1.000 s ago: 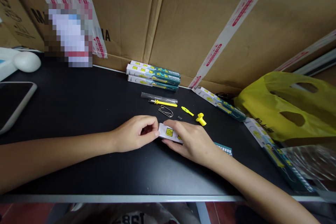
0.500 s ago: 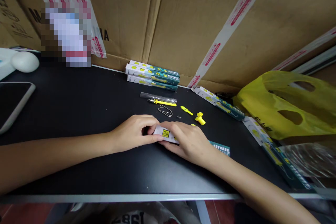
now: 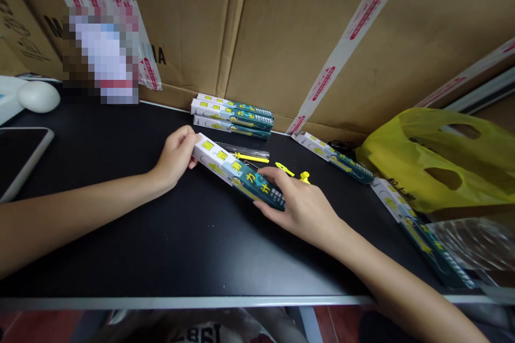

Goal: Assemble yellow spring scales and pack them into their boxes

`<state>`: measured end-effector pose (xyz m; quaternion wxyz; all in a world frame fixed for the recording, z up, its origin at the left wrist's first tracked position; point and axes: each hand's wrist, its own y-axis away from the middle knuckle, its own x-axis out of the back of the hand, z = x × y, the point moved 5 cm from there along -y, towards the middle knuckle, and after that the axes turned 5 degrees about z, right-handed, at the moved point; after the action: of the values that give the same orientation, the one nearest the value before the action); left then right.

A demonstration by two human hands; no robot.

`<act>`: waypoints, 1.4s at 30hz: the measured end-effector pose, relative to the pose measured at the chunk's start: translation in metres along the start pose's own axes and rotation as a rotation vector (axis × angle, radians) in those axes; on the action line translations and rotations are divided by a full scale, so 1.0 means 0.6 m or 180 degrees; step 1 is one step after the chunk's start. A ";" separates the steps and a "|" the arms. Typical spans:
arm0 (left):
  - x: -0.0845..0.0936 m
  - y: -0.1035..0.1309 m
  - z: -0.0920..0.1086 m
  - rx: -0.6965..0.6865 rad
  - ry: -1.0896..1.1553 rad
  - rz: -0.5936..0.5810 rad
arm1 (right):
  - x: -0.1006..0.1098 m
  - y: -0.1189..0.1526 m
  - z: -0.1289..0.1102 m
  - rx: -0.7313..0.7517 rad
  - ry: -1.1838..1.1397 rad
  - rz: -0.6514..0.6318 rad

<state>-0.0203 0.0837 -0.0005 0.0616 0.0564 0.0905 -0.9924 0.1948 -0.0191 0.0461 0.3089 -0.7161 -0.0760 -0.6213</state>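
A long narrow green-and-white carton (image 3: 237,169) with yellow characters is held at both ends. My left hand (image 3: 175,158) pinches its white upper-left end, and my right hand (image 3: 301,203) grips the green lower-right end between thumb and fingers. The carton slants across the view and partly covers the loose parts behind it. Among these are a clear plastic tube (image 3: 257,152), a thin yellow rod (image 3: 255,158), a small yellow piece (image 3: 284,168) and a yellow fitting (image 3: 304,177). A bent wire hook is mostly hidden.
Similar cartons (image 3: 233,118) are stacked against the cardboard wall (image 3: 281,37). Two more cartons lie to the right, beside a yellow plastic bag (image 3: 426,161) and clear wrapping (image 3: 470,241). A phone (image 3: 24,155) and a white rounded object (image 3: 39,96) are at left on the black table (image 3: 193,262).
The carton has been turned to show its long printed side and moved toward the back left. My left hand has shifted left and away from me with its end, apart from my right hand.
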 end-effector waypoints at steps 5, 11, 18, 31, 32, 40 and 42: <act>0.026 -0.032 -0.005 0.0244 0.0282 0.0651 | 0.012 0.003 0.012 -0.0286 0.0098 0.0465; 0.035 -0.041 -0.003 0.0468 0.0363 0.0826 | 0.033 0.005 0.029 -0.0606 0.0002 0.1232; 0.035 -0.040 -0.005 0.0457 0.0455 0.0835 | 0.041 0.003 0.037 -0.0427 -0.0393 0.1648; 0.023 -0.029 -0.003 0.0365 0.0496 0.0552 | 0.024 -0.006 0.061 -0.0838 -0.1890 0.1747; 0.021 -0.027 -0.003 0.0338 0.0494 0.0499 | 0.024 -0.007 0.067 -0.0885 -0.1834 0.1775; 0.022 -0.030 0.016 -0.0246 0.0291 0.0408 | -0.004 -0.024 0.113 -0.1329 -0.2197 0.1587; 0.022 -0.029 0.020 -0.0389 0.0217 0.0365 | -0.010 -0.029 0.120 -0.1360 -0.2353 0.1554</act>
<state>-0.0370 0.0971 0.0124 0.1185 0.0913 0.1495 -0.9774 0.2455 0.0350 0.0438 0.2441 -0.9329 0.1186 -0.2367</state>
